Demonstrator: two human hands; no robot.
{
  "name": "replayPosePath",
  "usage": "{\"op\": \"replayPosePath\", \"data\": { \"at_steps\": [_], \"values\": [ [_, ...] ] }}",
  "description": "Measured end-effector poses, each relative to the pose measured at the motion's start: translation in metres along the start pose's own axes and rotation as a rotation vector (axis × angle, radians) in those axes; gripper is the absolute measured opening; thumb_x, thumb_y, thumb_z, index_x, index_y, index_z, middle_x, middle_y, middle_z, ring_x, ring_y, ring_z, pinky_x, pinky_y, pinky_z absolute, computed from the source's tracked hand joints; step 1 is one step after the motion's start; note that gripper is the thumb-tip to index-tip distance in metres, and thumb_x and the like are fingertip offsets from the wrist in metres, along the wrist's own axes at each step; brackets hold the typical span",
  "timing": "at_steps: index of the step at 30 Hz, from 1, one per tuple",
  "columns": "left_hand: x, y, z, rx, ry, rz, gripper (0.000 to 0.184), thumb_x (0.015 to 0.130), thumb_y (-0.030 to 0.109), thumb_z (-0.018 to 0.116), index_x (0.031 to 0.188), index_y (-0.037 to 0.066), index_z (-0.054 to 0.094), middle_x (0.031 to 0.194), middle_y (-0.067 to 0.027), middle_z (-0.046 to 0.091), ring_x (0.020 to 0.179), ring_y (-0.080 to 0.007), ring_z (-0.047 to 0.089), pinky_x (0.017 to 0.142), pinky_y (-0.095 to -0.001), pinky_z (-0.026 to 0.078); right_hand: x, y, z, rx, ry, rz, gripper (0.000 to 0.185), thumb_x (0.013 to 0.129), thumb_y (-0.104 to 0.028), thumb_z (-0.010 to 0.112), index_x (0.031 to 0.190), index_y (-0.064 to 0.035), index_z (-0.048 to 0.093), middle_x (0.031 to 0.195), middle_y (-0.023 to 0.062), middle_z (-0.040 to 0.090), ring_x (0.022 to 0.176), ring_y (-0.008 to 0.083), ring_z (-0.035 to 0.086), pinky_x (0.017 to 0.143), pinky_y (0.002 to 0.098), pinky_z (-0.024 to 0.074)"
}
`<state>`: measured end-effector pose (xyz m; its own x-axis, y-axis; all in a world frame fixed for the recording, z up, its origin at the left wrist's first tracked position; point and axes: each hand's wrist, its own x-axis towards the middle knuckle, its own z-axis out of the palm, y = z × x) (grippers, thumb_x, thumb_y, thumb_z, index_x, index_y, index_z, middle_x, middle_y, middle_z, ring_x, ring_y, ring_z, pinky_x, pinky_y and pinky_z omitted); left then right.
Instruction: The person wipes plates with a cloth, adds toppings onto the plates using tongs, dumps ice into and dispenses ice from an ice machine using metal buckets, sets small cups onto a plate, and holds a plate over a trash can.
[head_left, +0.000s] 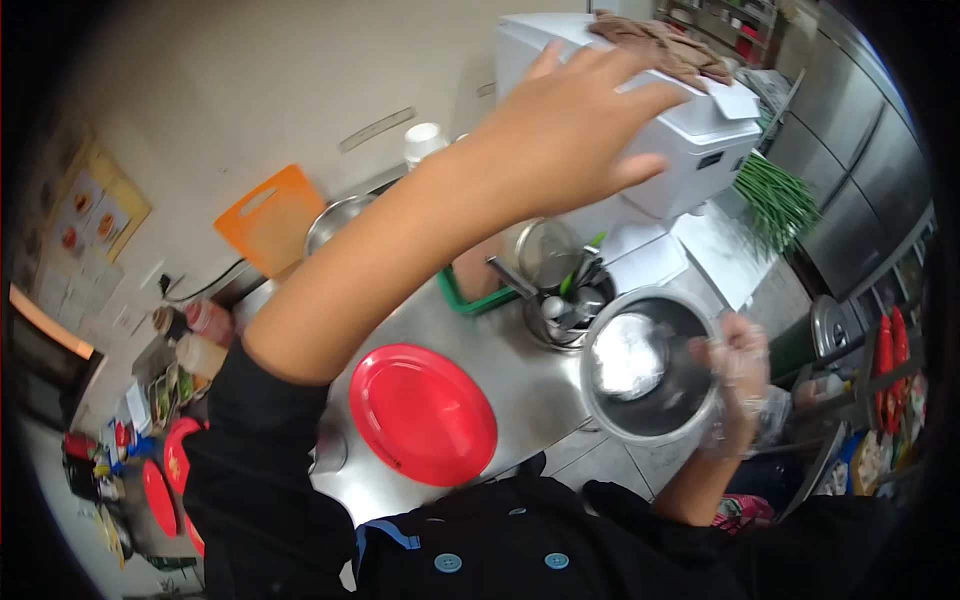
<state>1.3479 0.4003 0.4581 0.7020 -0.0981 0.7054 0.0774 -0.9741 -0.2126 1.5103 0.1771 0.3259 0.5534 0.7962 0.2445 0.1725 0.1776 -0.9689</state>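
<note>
My left hand [590, 130] is bare and raised across the view, fingers spread, in front of a white boxy machine [690, 150]. Nearest to its fingertips is a brown cloth [665, 48] draped over the machine's top; whether they touch is unclear. A clear plastic glove covers my right hand [740, 375], which is closed on the rim of a steel pot [650, 415]. The pot is tilted so its shiny inside faces me. On the steel counter [530, 390] below my left forearm lies a red oval plate [422, 415].
A container of utensils [565, 315] stands beside the pot, near a green-rimmed tray [470, 300]. An orange cutting board [270, 220] leans on the wall. Long green vegetables [775, 205] lie beyond the machine. Shelves with red bottles [890, 365] stand at right.
</note>
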Motion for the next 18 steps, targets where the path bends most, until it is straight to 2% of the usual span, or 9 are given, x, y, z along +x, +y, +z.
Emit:
{"op": "replayPosePath", "data": {
  "at_steps": [3, 4, 6, 7, 8, 11, 14, 16, 18],
  "values": [
    [-0.126, 0.01, -0.083, -0.106, -0.26, -0.56, 0.034, 0.084, 0.025, 0.062, 0.108, 0.001, 0.06, 0.086, -0.014, 0.065, 0.079, -0.0253, 0.064, 0.071, -0.0323, 0.048, -0.03, 0.035, 0.086, 0.251, -0.117, 0.105, 0.022, 0.067, -0.023, 0.072, 0.064, -0.0091, 0.055, 0.061, -0.005, 0.048, 0.059, 0.0055, 0.043, 0.052, 0.0221, 0.0318],
    [-0.177, 0.009, -0.103, -0.099, -0.389, -0.83, 0.032, 0.085, 0.026, 0.061, 0.104, 0.0, 0.062, 0.083, -0.0165, 0.066, 0.074, -0.0265, 0.064, 0.067, -0.033, 0.049, -0.032, 0.049, 0.104, 0.039, -0.185, 0.245, 0.017, 0.065, -0.018, 0.069, 0.061, -0.01, 0.054, 0.06, -0.0052, 0.046, 0.058, 0.0066, 0.041, 0.051, 0.0231, 0.0303],
    [-0.302, 0.012, -0.133, 0.109, -0.56, -1.087, 0.03, 0.08, 0.024, 0.065, 0.094, -0.003, 0.062, 0.077, -0.0203, 0.062, 0.077, -0.0383, 0.06, 0.07, -0.0438, 0.047, -0.041, 0.075, 0.137, -0.049, -0.156, 0.283, 0.015, 0.064, -0.015, 0.067, 0.059, -0.0101, 0.054, 0.059, -0.0051, 0.045, 0.057, 0.0071, 0.04, 0.05, 0.0255, 0.0314],
    [-0.371, 0.021, -0.145, 0.288, -0.848, -1.259, 0.035, 0.08, 0.024, 0.065, 0.098, -0.005, 0.061, 0.084, -0.0244, 0.061, 0.084, -0.04, 0.059, 0.074, -0.045, 0.046, -0.045, 0.088, 0.147, -0.043, -0.168, 0.283, 0.015, 0.064, -0.015, 0.067, 0.059, -0.0101, 0.054, 0.059, -0.0051, 0.045, 0.057, 0.0071, 0.04, 0.05, 0.0255, 0.0314],
    [-0.399, 0.048, -0.162, 0.242, -0.742, -1.392, 0.038, 0.079, 0.026, 0.066, 0.098, -0.006, 0.06, 0.092, -0.0266, 0.061, 0.09, -0.04, 0.059, 0.078, -0.0441, 0.046, -0.045, 0.102, 0.149, -0.101, -0.08, 0.218, 0.017, 0.065, -0.015, 0.067, 0.058, -0.0098, 0.052, 0.058, -0.0049, 0.044, 0.056, 0.0071, 0.04, 0.05, 0.0267, 0.032],
    [-0.512, 0.097, -0.184, 0.52, -0.477, -1.179, 0.038, 0.082, 0.029, 0.064, 0.097, -0.006, 0.059, 0.099, -0.0259, 0.06, 0.091, -0.0414, 0.058, 0.081, -0.0436, 0.047, -0.05, 0.122, 0.151, -0.078, 0.057, 0.175, 0.022, 0.073, -0.017, 0.065, 0.063, -0.0086, 0.048, 0.057, -0.0033, 0.043, 0.056, 0.0065, 0.042, 0.049, 0.0248, 0.0348],
    [-0.554, 0.127, -0.201, 0.465, -0.436, -1.608, 0.035, 0.087, 0.032, 0.058, 0.098, -0.001, 0.058, 0.1, -0.0175, 0.061, 0.089, -0.0337, 0.062, 0.078, -0.0409, 0.05, -0.064, 0.137, 0.158, -0.107, 0.068, 0.205, 0.021, 0.078, -0.02, 0.064, 0.068, -0.008, 0.049, 0.057, -0.0018, 0.045, 0.054, 0.0069, 0.045, 0.048, 0.0231, 0.0363],
    [-0.542, 0.128, -0.204, -0.436, -0.029, -2.07, 0.033, 0.093, 0.035, 0.051, 0.098, 0.003, 0.056, 0.097, -0.01, 0.06, 0.088, -0.0236, 0.062, 0.069, -0.0373, 0.054, -0.065, 0.135, 0.17, -0.125, 0.089, 0.242, 0.022, 0.08, -0.022, 0.064, 0.071, -0.0075, 0.05, 0.057, -0.0009, 0.046, 0.053, 0.0075, 0.046, 0.048, 0.0232, 0.0374],
    [-0.536, 0.127, -0.204, -0.501, -0.033, -2.007, 0.03, 0.095, 0.035, 0.047, 0.093, 0.006, 0.055, 0.091, -0.0036, 0.058, 0.086, -0.016, 0.061, 0.065, -0.0335, 0.055, -0.07, 0.117, 0.176, 0.124, 0.083, 0.528, 0.026, 0.08, -0.028, 0.065, 0.073, -0.0073, 0.052, 0.057, 0.0012, 0.049, 0.049, 0.0104, 0.049, 0.046, 0.0253, 0.0401]
  ]
}}
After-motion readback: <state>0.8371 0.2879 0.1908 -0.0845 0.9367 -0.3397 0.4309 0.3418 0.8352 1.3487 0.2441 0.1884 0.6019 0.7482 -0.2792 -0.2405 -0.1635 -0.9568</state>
